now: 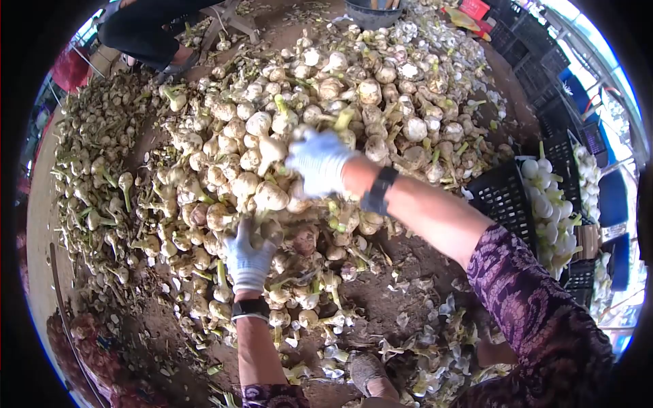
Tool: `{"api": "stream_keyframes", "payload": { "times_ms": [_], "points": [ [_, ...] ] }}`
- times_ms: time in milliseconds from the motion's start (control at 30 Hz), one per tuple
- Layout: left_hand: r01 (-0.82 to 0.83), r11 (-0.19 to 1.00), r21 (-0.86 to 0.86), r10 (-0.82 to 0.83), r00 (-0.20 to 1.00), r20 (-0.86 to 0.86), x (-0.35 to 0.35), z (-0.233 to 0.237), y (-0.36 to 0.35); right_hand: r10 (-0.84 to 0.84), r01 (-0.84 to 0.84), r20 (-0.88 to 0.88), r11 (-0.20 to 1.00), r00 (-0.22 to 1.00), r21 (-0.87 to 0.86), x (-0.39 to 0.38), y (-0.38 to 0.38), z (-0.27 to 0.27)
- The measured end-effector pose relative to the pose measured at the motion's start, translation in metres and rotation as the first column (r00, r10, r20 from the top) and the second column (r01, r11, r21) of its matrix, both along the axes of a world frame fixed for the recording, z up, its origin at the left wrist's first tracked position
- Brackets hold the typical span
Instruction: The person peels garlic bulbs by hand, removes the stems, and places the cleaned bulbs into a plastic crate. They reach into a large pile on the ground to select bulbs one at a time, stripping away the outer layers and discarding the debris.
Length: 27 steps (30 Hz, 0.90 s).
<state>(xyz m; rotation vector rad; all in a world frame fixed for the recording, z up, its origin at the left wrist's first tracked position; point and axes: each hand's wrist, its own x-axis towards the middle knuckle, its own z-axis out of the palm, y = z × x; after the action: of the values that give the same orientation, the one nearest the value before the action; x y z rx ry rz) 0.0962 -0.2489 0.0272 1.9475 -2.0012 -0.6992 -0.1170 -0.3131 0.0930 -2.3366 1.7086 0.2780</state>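
A large heap of garlic bulbs (271,196), many with cut stems and dirty skins, covers the ground in front of me. My left hand (249,262), in a pale knitted glove, reaches into the near side of the heap with its fingers apart, touching bulbs there. Above the middle of the heap is my right hand (318,162), in a white and blue glove and smeared by motion. A pale bulb (272,151) lies just left of its fingers; whether they grip anything is not clear.
Black plastic crates (505,197) stand at right, one holding cleaned white garlic (549,204). Another person's leg (139,34) and a wooden stool (231,24) are at upper left. A dark bucket (373,13) sits at the back. Peeled skins (425,340) litter the ground by my shoe (367,372).
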Motion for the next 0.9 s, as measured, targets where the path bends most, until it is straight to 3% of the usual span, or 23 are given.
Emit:
{"api": "stream_keyframes", "payload": {
  "times_ms": [33,100,133,167,233,267,367,400,500,533,567,633,667,733,767,867,900],
  "points": [
    [0.007,1.0,-0.026,-0.01,0.993,-0.12,0.004,-0.011,0.001,0.096,-0.112,-0.159,0.989,0.983,-0.095,0.004,0.011,0.003],
    [0.066,0.995,0.079,-0.023,0.886,-0.463,0.011,-0.021,0.013,0.134,-0.134,-0.151,0.991,0.979,0.01,0.007,0.01,0.008],
    [0.112,0.99,0.081,-0.065,0.895,-0.441,0.01,-0.021,0.023,0.167,-0.168,-0.179,0.986,0.969,0.01,0.008,0.011,0.004],
    [0.194,0.978,0.073,-0.167,0.946,-0.279,0.01,-0.026,0.035,0.2,-0.203,-0.205,0.979,0.958,0.008,0.011,0.012,0.0],
    [0.253,0.928,0.274,-0.211,0.962,-0.173,-0.008,-0.011,0.052,0.212,-0.209,-0.255,0.977,0.943,0.041,0.017,0.02,0.002],
    [0.223,0.947,0.233,-0.189,0.969,-0.16,-0.021,-0.012,0.069,0.229,-0.224,-0.28,0.973,0.932,0.05,0.021,0.029,0.007],
    [0.276,0.943,0.187,-0.213,0.93,-0.298,-0.04,-0.041,0.113,0.257,-0.246,-0.236,0.966,0.937,0.075,0.023,0.057,0.01],
    [0.232,0.961,0.148,-0.202,0.96,-0.194,-0.047,-0.034,0.132,0.256,-0.25,-0.222,0.967,0.941,0.054,0.023,0.064,0.009],
    [0.433,0.819,0.376,-0.37,0.9,-0.231,-0.048,-0.024,0.157,0.292,-0.278,-0.259,0.956,0.921,0.088,0.035,0.081,0.004],
    [0.542,0.799,0.26,-0.466,0.831,-0.303,-0.043,-0.029,0.166,0.324,-0.296,-0.307,0.945,0.895,0.138,0.041,0.082,0.003],
    [0.561,0.789,0.253,-0.485,0.82,-0.305,-0.039,-0.025,0.176,0.334,-0.307,-0.306,0.942,0.891,0.136,0.047,0.078,0.002],
    [0.614,0.765,0.195,-0.51,0.762,-0.4,-0.029,-0.023,0.186,0.086,-0.051,-0.187,0.982,0.979,0.183,0.055,0.069,0.001],
    [0.612,0.766,0.197,-0.507,0.763,-0.401,-0.027,-0.023,0.188,0.181,-0.187,-0.243,0.982,0.953,0.001,0.055,0.07,-0.002],
    [0.561,0.809,0.178,-0.348,0.7,-0.623,-0.021,-0.02,0.193,0.265,-0.255,-0.247,0.964,0.932,0.07,0.054,0.063,-0.025],
    [0.562,0.806,0.187,-0.347,0.704,-0.62,-0.018,-0.015,0.195,0.345,-0.321,-0.242,0.938,0.907,0.134,0.057,0.061,-0.037],
    [0.383,0.916,0.12,-0.214,0.719,-0.661,-0.01,-0.003,0.199,0.272,-0.219,-0.259,0.952,0.927,0.215,0.063,0.072,-0.035],
    [0.374,0.927,0.015,-0.286,0.734,-0.616,-0.005,-0.003,0.199,0.237,-0.166,-0.28,0.953,0.93,0.254,0.059,0.079,-0.035]
  ]
}}
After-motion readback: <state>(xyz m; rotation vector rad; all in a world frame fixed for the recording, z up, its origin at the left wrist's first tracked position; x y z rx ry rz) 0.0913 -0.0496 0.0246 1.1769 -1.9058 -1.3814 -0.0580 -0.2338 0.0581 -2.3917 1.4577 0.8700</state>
